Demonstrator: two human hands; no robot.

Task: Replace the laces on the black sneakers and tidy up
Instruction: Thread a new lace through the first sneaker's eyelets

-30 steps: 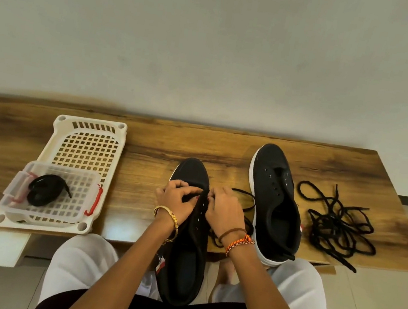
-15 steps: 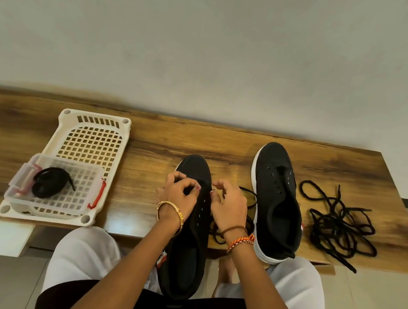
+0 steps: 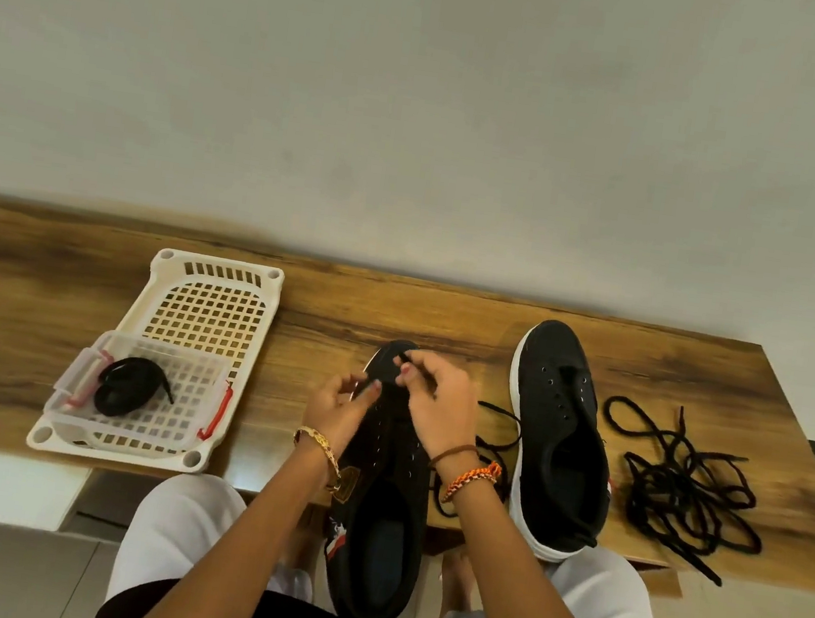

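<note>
Both hands have slid toeward along the near sneaker (image 3: 384, 487), threading its first eyelets. Right hand (image 3: 439, 406) pinches the lace (image 3: 494, 442) tip; left hand (image 3: 338, 408) fingers loosely curled, grip unclear. Next, pull it through evenly.

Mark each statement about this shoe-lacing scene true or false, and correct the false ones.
1. The right hand pinches a lace end over the near sneaker. True.
2. The far sneaker is fully laced. False: its eyelets are bare.
3. A loose pile of laces lies right of the far sneaker. True.
4. The clear box in the white basket is empty. False: it holds a black lace bundle.
5. Both sneakers sit in the basket. False: the far sneaker rests on the table, and the near one overhangs the table's front edge.
</note>
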